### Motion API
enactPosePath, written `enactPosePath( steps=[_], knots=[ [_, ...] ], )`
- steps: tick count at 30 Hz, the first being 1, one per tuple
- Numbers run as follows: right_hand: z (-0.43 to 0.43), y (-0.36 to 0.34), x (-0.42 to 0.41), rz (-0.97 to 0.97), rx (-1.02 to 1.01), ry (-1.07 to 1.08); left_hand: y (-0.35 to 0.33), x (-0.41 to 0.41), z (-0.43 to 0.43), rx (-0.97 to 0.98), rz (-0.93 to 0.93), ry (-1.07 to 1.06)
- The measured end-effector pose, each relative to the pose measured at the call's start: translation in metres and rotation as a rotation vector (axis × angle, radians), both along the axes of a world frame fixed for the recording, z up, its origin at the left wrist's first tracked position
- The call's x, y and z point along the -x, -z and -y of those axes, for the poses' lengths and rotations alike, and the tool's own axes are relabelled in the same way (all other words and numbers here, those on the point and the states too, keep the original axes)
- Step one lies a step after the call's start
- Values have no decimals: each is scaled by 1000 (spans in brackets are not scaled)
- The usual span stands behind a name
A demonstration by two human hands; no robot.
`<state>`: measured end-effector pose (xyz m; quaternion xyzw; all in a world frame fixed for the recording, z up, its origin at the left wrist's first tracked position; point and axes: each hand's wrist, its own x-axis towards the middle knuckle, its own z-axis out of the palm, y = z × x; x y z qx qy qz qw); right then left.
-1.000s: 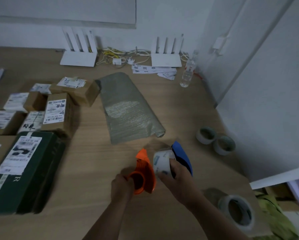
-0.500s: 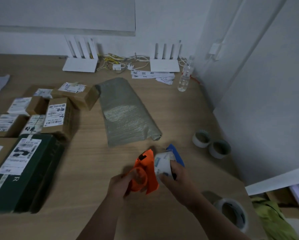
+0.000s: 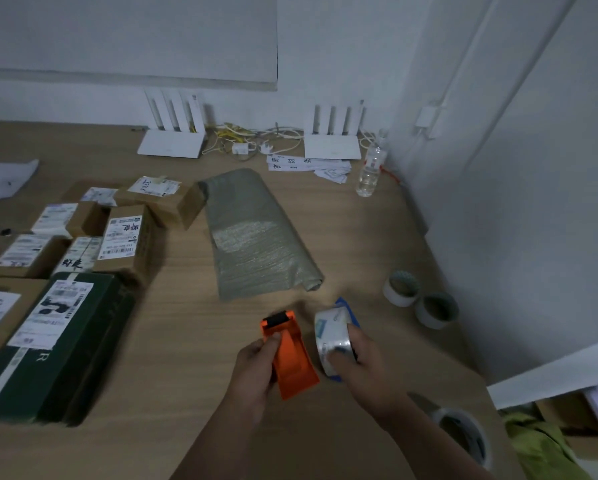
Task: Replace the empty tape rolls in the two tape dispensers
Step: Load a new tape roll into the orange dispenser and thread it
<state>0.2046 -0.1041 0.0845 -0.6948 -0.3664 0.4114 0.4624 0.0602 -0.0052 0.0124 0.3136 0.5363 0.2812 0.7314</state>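
L hand [image 3: 256, 370] fingers grasp orange dispenser [image 3: 290, 358], just turned roller-end away. R hand [image 3: 365, 365] fingers grip roll [image 3: 330, 336] in blue dispenser [image 3: 346, 306], just beside it over surface [image 3: 186, 341]. Blue looks loaded; orange prob next.

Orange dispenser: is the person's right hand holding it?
No, the left hand grips the orange dispenser, while the right hand holds a clear tape roll beside it.

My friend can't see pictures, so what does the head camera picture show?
A person's left hand grips an orange tape dispenser while the right hand holds a clear tape roll beside it, above a wooden table with labelled boxes.
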Motion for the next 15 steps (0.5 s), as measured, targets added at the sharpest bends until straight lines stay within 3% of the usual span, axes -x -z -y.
enactPosePath(
  steps=[6, 15],
  knots=[
    [-1, -11, 7, -169, -30, 33, -37, -4, 17, -137, 108, 144],
    [4, -21, 13, -195, 18, 89, -63, -2, 29, -248, 220, 207]
  ],
)
